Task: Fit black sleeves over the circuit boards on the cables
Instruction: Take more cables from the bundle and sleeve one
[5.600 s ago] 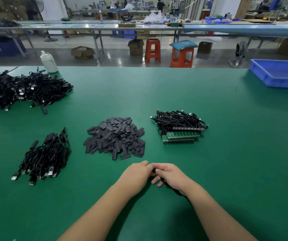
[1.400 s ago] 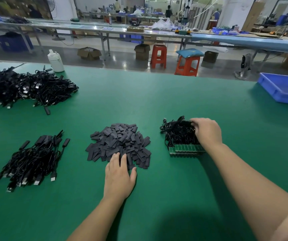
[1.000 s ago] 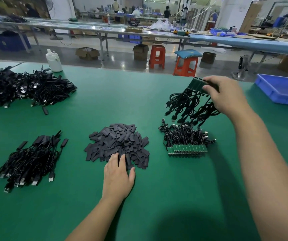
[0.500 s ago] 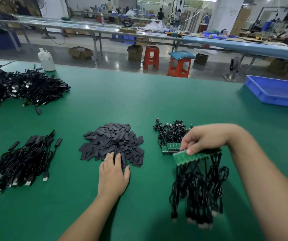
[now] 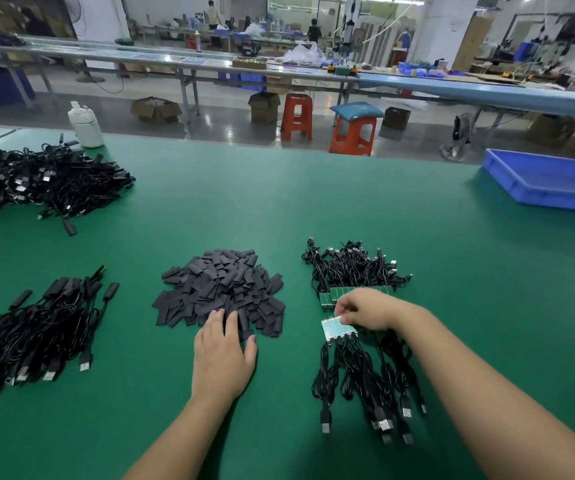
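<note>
No brand, label or writing is coming through legibly in the head view. The right hand (image 5: 365, 311) is pinching a green strip of circuit boards (image 5: 337, 327) by its upper edge, low over the green bench (image 5: 348, 202), with thin black cables (image 5: 365, 379) trailing from the strip toward the viewer and ending in metal USB plugs lying on the bench. Just behind it, a stack of more board strips (image 5: 355, 291) with tangled leads is sitting. The left hand (image 5: 222, 351) is lying flat, fingers together and straight, fingertips touching the near edge of the pile of flat black sleeves (image 5: 220, 289). At left, a bundle of sleeved cables (image 5: 36, 330) is resting; a bigger cable heap (image 5: 36, 181), a white bottle (image 5: 85, 124) and a blue tray (image 5: 553, 181) are sitting farther back.
</note>
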A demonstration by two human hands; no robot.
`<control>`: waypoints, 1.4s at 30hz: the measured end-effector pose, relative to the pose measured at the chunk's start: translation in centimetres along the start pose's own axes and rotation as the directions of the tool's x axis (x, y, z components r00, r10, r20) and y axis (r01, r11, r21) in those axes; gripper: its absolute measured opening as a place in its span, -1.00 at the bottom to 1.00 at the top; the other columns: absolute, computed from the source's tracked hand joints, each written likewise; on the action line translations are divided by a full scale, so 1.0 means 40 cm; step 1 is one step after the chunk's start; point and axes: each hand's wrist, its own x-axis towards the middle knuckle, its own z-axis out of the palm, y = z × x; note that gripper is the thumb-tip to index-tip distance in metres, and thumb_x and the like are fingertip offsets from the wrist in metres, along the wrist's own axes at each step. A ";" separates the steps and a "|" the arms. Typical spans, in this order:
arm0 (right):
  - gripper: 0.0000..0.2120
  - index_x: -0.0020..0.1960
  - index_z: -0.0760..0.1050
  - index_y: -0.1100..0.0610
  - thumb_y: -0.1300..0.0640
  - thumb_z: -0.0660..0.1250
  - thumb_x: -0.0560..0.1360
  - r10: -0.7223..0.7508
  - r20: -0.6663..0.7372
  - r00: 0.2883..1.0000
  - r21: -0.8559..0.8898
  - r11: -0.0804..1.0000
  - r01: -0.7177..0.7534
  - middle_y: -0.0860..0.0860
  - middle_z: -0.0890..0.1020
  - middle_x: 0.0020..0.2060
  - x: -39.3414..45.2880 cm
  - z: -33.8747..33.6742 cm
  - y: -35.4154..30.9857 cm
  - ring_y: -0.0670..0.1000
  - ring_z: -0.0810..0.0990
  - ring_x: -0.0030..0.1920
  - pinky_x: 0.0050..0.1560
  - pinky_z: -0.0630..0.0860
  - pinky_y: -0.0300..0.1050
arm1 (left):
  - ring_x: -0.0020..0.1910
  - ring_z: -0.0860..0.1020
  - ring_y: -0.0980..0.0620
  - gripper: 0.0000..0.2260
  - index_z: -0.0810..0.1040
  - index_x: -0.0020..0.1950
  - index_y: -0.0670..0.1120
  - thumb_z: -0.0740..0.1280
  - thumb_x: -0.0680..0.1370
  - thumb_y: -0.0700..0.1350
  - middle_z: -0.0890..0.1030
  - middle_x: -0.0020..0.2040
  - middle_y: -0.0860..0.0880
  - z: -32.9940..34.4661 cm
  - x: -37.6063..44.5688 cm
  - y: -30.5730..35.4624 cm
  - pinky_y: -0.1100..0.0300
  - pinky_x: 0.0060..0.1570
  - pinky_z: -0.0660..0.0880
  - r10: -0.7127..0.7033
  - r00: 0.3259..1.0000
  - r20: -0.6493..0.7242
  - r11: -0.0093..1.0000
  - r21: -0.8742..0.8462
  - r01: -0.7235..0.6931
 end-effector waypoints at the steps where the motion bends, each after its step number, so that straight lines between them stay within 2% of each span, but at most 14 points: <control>1: -0.82 0.20 0.56 0.01 0.06 0.30 0.62 -0.009 -0.027 1.000 0.009 1.000 0.010 -0.10 0.62 0.08 0.001 0.010 0.000 -0.06 0.58 0.09 0.23 0.49 -0.09 | 0.51 0.22 -0.11 -0.46 0.33 0.48 -0.12 0.20 0.59 0.15 0.33 0.48 -0.17 0.000 0.001 0.000 -0.03 0.47 0.21 0.000 1.000 0.000 1.000 0.003 0.000; 5: -0.93 0.03 0.52 -0.11 0.06 0.29 0.62 -0.090 0.233 0.968 0.181 0.982 0.048 -0.19 0.57 -0.14 -0.018 0.023 0.007 -0.22 0.54 -0.13 0.00 0.45 -0.26 | 0.50 0.24 -0.11 -0.46 0.34 0.48 -0.12 0.20 0.59 0.15 0.34 0.48 -0.18 -0.001 0.001 0.001 -0.03 0.47 0.22 0.006 1.000 -0.004 1.000 0.015 -0.006; 8: -0.93 0.08 0.54 -0.03 0.08 0.31 0.61 -0.071 0.487 0.870 0.104 0.994 0.023 -0.21 0.58 -0.14 -0.029 0.029 0.006 -0.23 0.54 -0.10 0.19 0.42 -0.13 | 0.49 0.27 -0.13 -0.47 0.36 0.46 -0.14 0.22 0.58 0.13 0.36 0.46 -0.19 -0.001 0.000 0.001 -0.04 0.45 0.24 0.012 1.000 -0.012 1.000 0.018 -0.012; 10: -0.87 0.13 0.57 0.03 0.07 0.33 0.60 -0.012 0.487 0.873 0.034 0.999 -0.005 -0.20 0.58 -0.10 -0.031 0.041 0.005 -0.12 0.56 0.00 0.31 0.39 -0.02 | 0.49 0.27 -0.13 -0.48 0.37 0.46 -0.14 0.23 0.58 0.13 0.36 0.46 -0.19 -0.002 0.000 0.002 -0.05 0.45 0.25 0.012 1.000 -0.007 1.000 0.019 -0.012; 15: -0.81 0.19 0.57 0.04 0.02 0.30 0.62 0.005 0.130 0.992 0.088 0.996 -0.016 -0.14 0.61 0.00 -0.037 0.073 0.017 -0.09 0.57 0.04 0.21 0.47 -0.10 | 0.48 0.28 -0.14 -0.49 0.38 0.45 -0.15 0.26 0.58 0.09 0.37 0.45 -0.20 -0.004 -0.002 0.003 -0.06 0.44 0.27 0.011 1.000 -0.012 1.000 0.005 -0.011; 19: -0.77 0.23 0.55 0.00 -0.02 0.23 0.64 -0.035 -0.139 0.990 0.043 0.998 0.042 -0.13 0.61 0.08 -0.055 0.124 0.008 -0.09 0.54 0.09 0.18 0.49 -0.10 | 0.33 0.41 -0.18 -0.58 0.51 0.34 -0.13 0.39 0.52 -0.01 0.43 0.38 -0.24 -0.011 -0.005 0.009 -0.10 0.26 0.36 0.064 0.991 -0.116 0.998 0.005 -0.064; 23: -0.75 0.23 0.59 -0.03 -0.02 0.21 0.64 -0.015 -0.452 0.892 0.076 0.996 0.055 -0.17 0.65 0.08 -0.089 0.127 0.031 -0.16 0.53 0.10 0.25 0.47 -0.10 | 0.13 0.48 -0.15 -0.64 0.57 0.27 -0.12 0.43 0.49 -0.09 0.51 0.23 -0.19 -0.015 -0.005 0.008 -0.05 0.03 0.42 0.115 0.969 -0.217 0.993 0.003 -0.117; 26: -0.72 0.26 0.57 0.03 0.03 0.16 0.67 0.310 -0.604 0.734 0.367 0.926 -0.089 -0.14 0.66 0.00 -0.127 0.106 0.088 -0.17 0.54 -0.12 -0.04 0.48 -0.23 | -0.08 0.51 -0.08 -0.71 0.62 0.20 -0.15 0.42 0.49 -0.17 0.57 0.02 -0.10 -0.018 -0.009 0.004 0.06 -0.12 0.47 0.183 0.956 -0.228 0.979 -0.042 -0.198; 27: -0.71 0.29 0.55 0.04 0.04 0.14 0.67 0.412 -0.554 0.723 0.472 0.871 -0.135 -0.13 0.65 -0.02 -0.142 0.106 0.112 -0.15 0.53 -0.17 -0.13 0.48 -0.24 | -0.14 0.51 -0.04 -0.76 0.63 0.16 -0.14 0.41 0.50 -0.18 0.58 -0.04 -0.06 -0.022 -0.014 0.004 0.10 -0.16 0.49 0.206 0.958 -0.199 0.972 -0.067 -0.223; 29: -0.68 0.37 0.48 0.04 0.04 0.14 0.67 0.472 -0.358 0.806 0.578 0.790 -0.206 -0.11 0.60 0.14 -0.166 0.123 0.155 -0.12 0.53 0.02 0.07 0.50 -0.15 | -0.18 0.53 0.04 -0.81 0.64 0.14 -0.09 0.36 0.55 -0.15 0.60 -0.09 0.03 -0.030 -0.022 0.016 0.15 -0.16 0.51 0.218 0.970 -0.108 0.963 -0.135 -0.232; 32: -0.67 0.39 0.41 -0.14 -0.08 0.22 0.63 0.320 -0.140 0.937 0.684 0.716 -0.142 -0.22 0.49 0.28 -0.195 0.170 0.181 -0.17 0.49 0.20 0.25 0.38 -0.18 | 0.02 0.50 0.16 -0.77 0.57 0.24 0.02 0.24 0.62 0.00 0.58 0.05 0.12 -0.025 -0.028 0.088 0.13 0.08 0.53 0.213 0.976 0.038 0.933 -0.305 -0.191; 35: -0.59 0.32 0.35 -0.35 -0.21 0.33 0.50 0.212 -0.097 0.972 0.752 0.655 -0.068 -0.35 0.46 0.23 -0.213 0.196 0.175 -0.21 0.45 0.27 0.25 0.33 -0.27 | 0.34 0.32 0.14 -0.53 0.31 0.50 0.08 0.19 0.61 0.17 0.45 0.35 0.14 -0.006 -0.029 0.205 0.08 0.41 0.30 0.322 0.916 0.241 0.903 -0.368 -0.221; 38: -0.29 0.48 0.17 -0.33 -0.27 0.41 0.42 0.147 -0.054 0.988 0.700 0.711 -0.068 -0.36 0.35 0.29 -0.216 0.206 0.166 -0.14 0.38 0.30 0.31 0.28 -0.15 | 0.45 0.22 -0.11 -0.37 0.08 0.59 0.10 0.22 0.59 0.21 0.35 0.46 -0.03 -0.003 -0.015 0.295 -0.08 0.43 0.21 0.320 0.851 0.417 0.914 -0.371 -0.162; 42: -0.25 0.58 0.13 -0.12 -0.15 0.41 0.51 0.136 -0.085 0.987 0.635 0.771 -0.052 -0.16 0.31 0.47 -0.212 0.207 0.155 0.01 0.43 0.37 0.35 0.36 -0.10 | 0.37 0.30 -0.09 -0.42 0.32 0.50 0.06 0.37 0.53 0.17 0.45 0.37 -0.05 -0.024 0.025 0.335 -0.07 0.38 0.27 0.326 0.792 0.516 0.934 -0.307 -0.184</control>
